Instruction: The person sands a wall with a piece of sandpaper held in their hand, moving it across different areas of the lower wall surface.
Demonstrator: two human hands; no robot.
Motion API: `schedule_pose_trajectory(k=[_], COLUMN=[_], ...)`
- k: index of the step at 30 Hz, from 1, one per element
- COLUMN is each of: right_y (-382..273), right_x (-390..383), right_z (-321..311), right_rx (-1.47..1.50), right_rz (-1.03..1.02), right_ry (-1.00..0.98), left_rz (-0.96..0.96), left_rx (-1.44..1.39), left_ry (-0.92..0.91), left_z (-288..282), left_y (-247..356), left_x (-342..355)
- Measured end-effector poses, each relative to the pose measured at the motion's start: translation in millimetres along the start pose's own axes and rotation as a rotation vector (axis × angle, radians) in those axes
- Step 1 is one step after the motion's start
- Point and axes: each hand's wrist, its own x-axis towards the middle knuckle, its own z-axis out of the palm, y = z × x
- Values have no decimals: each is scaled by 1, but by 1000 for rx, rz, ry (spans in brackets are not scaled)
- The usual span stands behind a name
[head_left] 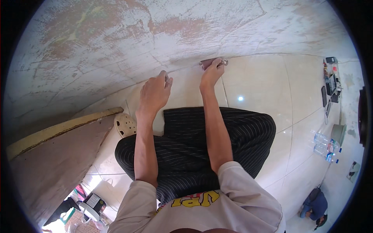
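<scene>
My right hand grips a folded brown piece of sandpaper where the patchy white wall meets the tiled floor. Its fingers are closed over the sheet, whose ends stick out on both sides. To the left, my left hand hovers near the foot of the wall. Thumb and forefinger are apart there, with grey-looking tips, and I see nothing between them; the other fingers curl partly out of sight. Both forearms reach over my dark striped legwear.
A wooden-edged panel stands at the left, beside a beige perforated clog. Along the right wall lie small devices and clear plastic bottles. A person in dark blue is at the lower right. A white container stands lower left.
</scene>
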Motion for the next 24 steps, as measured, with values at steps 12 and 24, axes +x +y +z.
schedule_pose_trajectory(k=[12, 24], right_y=[28, 14], right_x=[-24, -16], right_z=[4, 10], right_rx=[-341, -98], right_rz=[-234, 2], right_ry=[-203, -67], left_rz=[8, -21], left_rx=[-32, -8], left_ry=[-21, -89], left_z=[3, -5], left_y=[-1, -2], left_x=[9, -2])
